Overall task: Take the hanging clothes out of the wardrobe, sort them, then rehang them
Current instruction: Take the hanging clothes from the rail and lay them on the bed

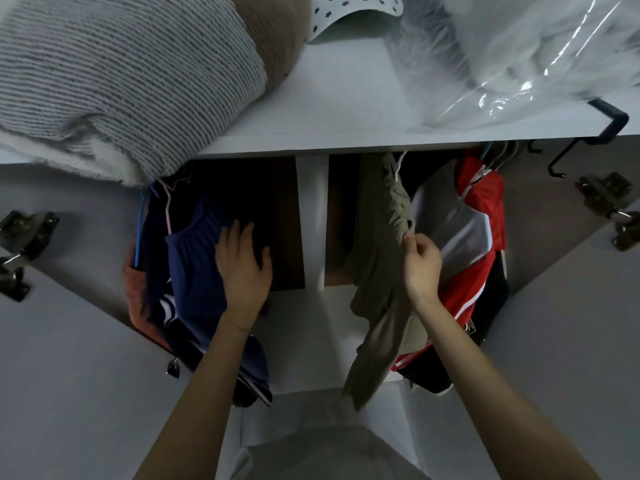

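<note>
Early, I judge: clothes (481, 209) hang inside; my left hand (242, 268) lies flat on the blue garment (197, 271), right hand (420, 268) pinches the khaki garment (377, 306).

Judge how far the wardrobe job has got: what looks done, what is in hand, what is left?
Done: nothing plainly; clothes hang in both compartments. In hand: the right hand pinches the hanging khaki garment, and the left hand rests flat on the navy garment. Left: the red jacket and the rest; whether they await removal or are rehung, one frame cannot tell.
</note>
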A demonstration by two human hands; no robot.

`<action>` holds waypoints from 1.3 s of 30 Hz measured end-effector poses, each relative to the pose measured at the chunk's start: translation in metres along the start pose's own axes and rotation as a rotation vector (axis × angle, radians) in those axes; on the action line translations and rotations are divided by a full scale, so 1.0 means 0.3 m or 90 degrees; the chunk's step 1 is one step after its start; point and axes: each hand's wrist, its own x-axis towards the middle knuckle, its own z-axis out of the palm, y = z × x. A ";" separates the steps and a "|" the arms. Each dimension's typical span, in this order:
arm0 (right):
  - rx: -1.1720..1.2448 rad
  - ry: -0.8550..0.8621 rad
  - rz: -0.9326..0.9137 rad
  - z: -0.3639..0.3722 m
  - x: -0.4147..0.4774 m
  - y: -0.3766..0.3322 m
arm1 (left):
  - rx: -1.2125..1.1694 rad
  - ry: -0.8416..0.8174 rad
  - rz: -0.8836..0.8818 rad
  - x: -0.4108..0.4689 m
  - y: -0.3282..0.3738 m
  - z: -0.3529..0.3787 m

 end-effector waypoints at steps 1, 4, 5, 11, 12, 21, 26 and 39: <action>-0.005 -0.017 -0.008 0.017 -0.021 -0.002 | 0.024 0.016 -0.009 0.010 -0.019 -0.015; -0.005 -0.045 -0.031 0.067 -0.074 -0.008 | 0.089 0.044 -0.043 0.043 -0.076 -0.056; -0.006 -0.049 -0.036 0.080 -0.086 -0.009 | 0.101 0.048 -0.062 0.053 -0.096 -0.069; 0.011 -0.051 -0.026 0.124 -0.118 -0.026 | 0.125 0.067 -0.161 0.119 -0.161 -0.124; 0.019 -0.045 -0.027 0.127 -0.120 -0.031 | 0.124 0.073 -0.188 0.134 -0.169 -0.131; 0.046 -0.030 -0.016 0.129 -0.155 -0.063 | -0.307 -0.015 -0.191 0.259 -0.199 -0.153; 0.035 -0.043 -0.011 0.116 -0.164 -0.093 | -0.554 -0.116 -0.207 0.264 -0.036 -0.084; -0.023 -0.146 0.006 0.017 -0.222 -0.087 | -0.678 -0.389 -0.158 0.034 0.343 0.101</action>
